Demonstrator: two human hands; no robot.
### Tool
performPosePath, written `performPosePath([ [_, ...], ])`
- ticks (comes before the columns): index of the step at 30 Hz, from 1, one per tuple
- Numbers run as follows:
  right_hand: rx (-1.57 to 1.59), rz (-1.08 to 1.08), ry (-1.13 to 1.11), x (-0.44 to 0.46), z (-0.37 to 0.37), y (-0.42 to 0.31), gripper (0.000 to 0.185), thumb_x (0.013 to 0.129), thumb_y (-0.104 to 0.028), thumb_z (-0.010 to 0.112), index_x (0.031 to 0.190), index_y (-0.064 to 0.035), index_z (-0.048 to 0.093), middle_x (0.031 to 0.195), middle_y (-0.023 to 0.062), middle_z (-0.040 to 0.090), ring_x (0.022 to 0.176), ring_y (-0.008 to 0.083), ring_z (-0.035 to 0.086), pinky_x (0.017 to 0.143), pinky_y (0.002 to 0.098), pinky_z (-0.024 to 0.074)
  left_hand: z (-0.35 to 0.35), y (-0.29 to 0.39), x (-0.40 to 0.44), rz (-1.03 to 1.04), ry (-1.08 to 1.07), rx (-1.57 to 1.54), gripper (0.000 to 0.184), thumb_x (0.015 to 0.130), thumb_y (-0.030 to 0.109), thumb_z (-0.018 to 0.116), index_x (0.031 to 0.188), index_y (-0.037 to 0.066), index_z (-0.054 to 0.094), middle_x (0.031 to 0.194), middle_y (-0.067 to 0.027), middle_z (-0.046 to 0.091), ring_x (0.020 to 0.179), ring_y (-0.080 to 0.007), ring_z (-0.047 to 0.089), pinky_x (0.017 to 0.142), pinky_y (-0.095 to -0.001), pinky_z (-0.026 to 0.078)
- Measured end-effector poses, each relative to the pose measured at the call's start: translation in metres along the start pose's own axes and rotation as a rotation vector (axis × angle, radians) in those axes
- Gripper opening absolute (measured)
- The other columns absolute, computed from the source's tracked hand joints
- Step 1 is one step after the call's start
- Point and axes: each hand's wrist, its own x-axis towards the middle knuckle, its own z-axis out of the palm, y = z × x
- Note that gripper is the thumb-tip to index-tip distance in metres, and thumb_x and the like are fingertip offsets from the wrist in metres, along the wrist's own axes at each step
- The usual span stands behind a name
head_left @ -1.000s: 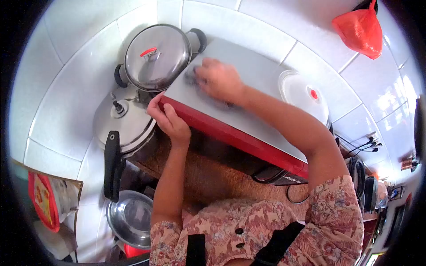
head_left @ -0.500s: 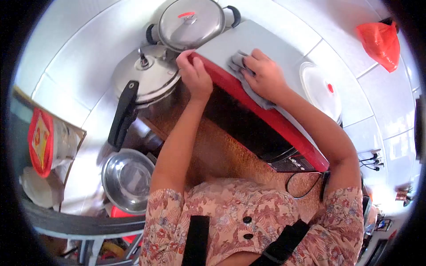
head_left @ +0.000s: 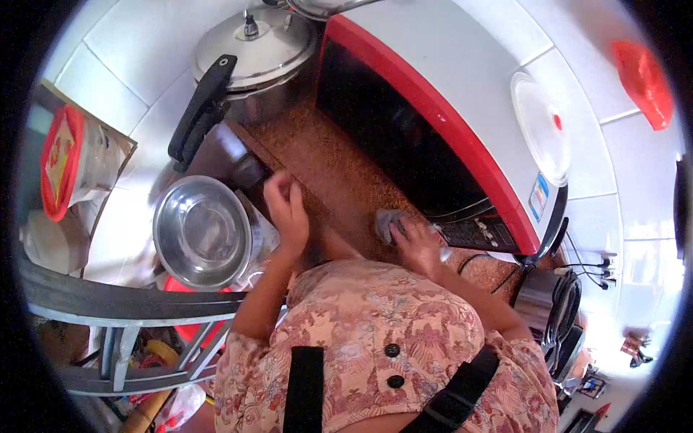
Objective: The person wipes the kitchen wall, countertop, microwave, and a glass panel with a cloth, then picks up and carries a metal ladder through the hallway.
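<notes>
A grey cloth (head_left: 392,225) is bunched under my right hand (head_left: 419,244), whose fingers close on it. That hand is low, beside the control-panel end of a microwave oven (head_left: 462,141) with a red front frame, a dark door and a grey top. Part of the cloth is hidden by the fingers. My left hand (head_left: 287,213) hangs above the brown surface's near edge, holding nothing, with its loosely bent fingers apart. It is nearest to a shiny metal bowl (head_left: 203,232) on the left.
A pressure cooker (head_left: 253,54) with a long black handle stands beyond my left hand. On the microwave lies a clear round lid (head_left: 540,126). A lidded pot (head_left: 545,299) is at the right, near cables and a wall socket (head_left: 608,268). A red bag (head_left: 642,83) hangs on the wall.
Both hands have left the microwave's top and come down towards my body. The cloth moved with my right hand. My left hand let go of the microwave's corner. The view has shifted.
</notes>
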Motion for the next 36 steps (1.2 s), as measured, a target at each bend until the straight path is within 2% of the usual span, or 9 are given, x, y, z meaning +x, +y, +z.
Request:
performPosePath([
  [2,0.133,0.117,-0.119,-0.016,0.04,-0.009,0.048,0.075,-0.009,0.061,0.123,-0.0039,0.054,0.134,0.0261,0.043,0.114,0.0441,0.049,0.089,0.0488,0.0436,-0.033,-0.027,-0.056,-0.142,-0.135,0.063,0.027,0.09,0.009,0.054,0.114,-0.002,0.05,0.11,-0.0166,0.054,0.1,-0.0275,0.055,0.089,-0.036,0.044],
  [8,0.289,0.323,0.085,0.015,0.092,0.006,0.05,0.076,-0.005,0.059,0.125,0.0014,0.051,0.135,0.0254,0.043,0.118,0.0447,0.044,0.1,0.0493,0.037,-0.115,-0.043,-0.148,-0.41,-0.281,0.192,0.019,0.089,0.008,0.054,0.107,-0.001,0.054,0.097,-0.0149,0.059,0.085,-0.0254,0.059,0.077,-0.0343,0.047],
  [14,0.257,0.287,0.222,0.169,0.111,-0.01,0.045,0.081,-0.005,0.051,0.125,0.0022,0.051,0.133,0.0237,0.045,0.121,0.0416,0.043,0.101,0.0478,0.0354,-0.143,-0.047,-0.164,-0.4,-0.317,0.289,0.015,0.087,0.004,0.056,0.102,0.0,0.055,0.09,-0.0131,0.058,0.079,-0.0217,0.059,0.073,-0.0316,0.048],
  [21,0.097,0.212,0.163,0.296,0.123,-0.029,0.04,0.08,-0.014,0.055,0.118,-0.0012,0.056,0.118,0.0177,0.053,0.105,0.0344,0.05,0.085,0.0476,0.0415,-0.17,-0.06,-0.212,-0.585,-0.28,0.436,0.016,0.088,0.01,0.056,0.101,0.002,0.056,0.089,-0.0145,0.059,0.078,-0.0256,0.061,0.068,-0.0349,0.049],
  [27,0.125,-0.061,0.143,0.282,0.111,-0.037,0.043,0.076,-0.01,0.057,0.119,-0.0095,0.058,0.12,0.0118,0.053,0.107,0.0325,0.049,0.083,0.0476,0.0408,-0.18,-0.079,-0.257,-0.543,-0.274,0.418,0.021,0.086,0.017,0.057,0.098,0.001,0.058,0.086,-0.0194,0.062,0.077,-0.0331,0.061,0.068,-0.041,0.048],
  [29,0.183,-0.148,0.144,0.261,0.114,-0.038,0.044,0.075,-0.009,0.057,0.119,-0.0109,0.058,0.121,0.0111,0.052,0.108,0.0328,0.047,0.084,0.0475,0.0402,-0.174,-0.084,-0.257,-0.573,-0.378,0.58,0.022,0.087,0.019,0.055,0.098,0.0,0.058,0.084,-0.0227,0.062,0.083,-0.0407,0.059,0.073,-0.0459,0.047],
  [32,0.244,-0.159,0.107,0.224,0.098,-0.044,0.045,0.075,-0.007,0.055,0.119,-0.0104,0.058,0.124,0.0118,0.051,0.11,0.0333,0.047,0.085,0.0473,0.0393,-0.156,-0.037,-0.235,-0.641,-0.352,0.439,0.025,0.088,0.019,0.053,0.102,0.0,0.058,0.094,-0.023,0.06,0.092,-0.0404,0.058,0.08,-0.0463,0.046],
  [34,0.239,-0.202,0.228,0.193,0.106,-0.037,0.045,0.075,-0.006,0.055,0.119,-0.0099,0.058,0.123,0.0134,0.051,0.11,0.0341,0.047,0.087,0.0474,0.0391,-0.156,-0.049,-0.243,-0.49,-0.397,0.456,0.027,0.087,0.02,0.053,0.106,0.0,0.057,0.105,-0.023,0.058,0.098,-0.0382,0.057,0.083,-0.0448,0.045],
  [36,0.264,-0.15,0.153,0.168,0.091,-0.038,0.042,0.076,-0.005,0.054,0.117,-0.0091,0.059,0.12,0.014,0.052,0.109,0.035,0.047,0.087,0.048,0.0388,-0.152,-0.075,-0.255,-0.449,-0.44,0.436,0.026,0.087,0.022,0.053,0.102,0.002,0.059,0.095,-0.0223,0.061,0.091,-0.0401,0.059,0.079,-0.0449,0.047],
])
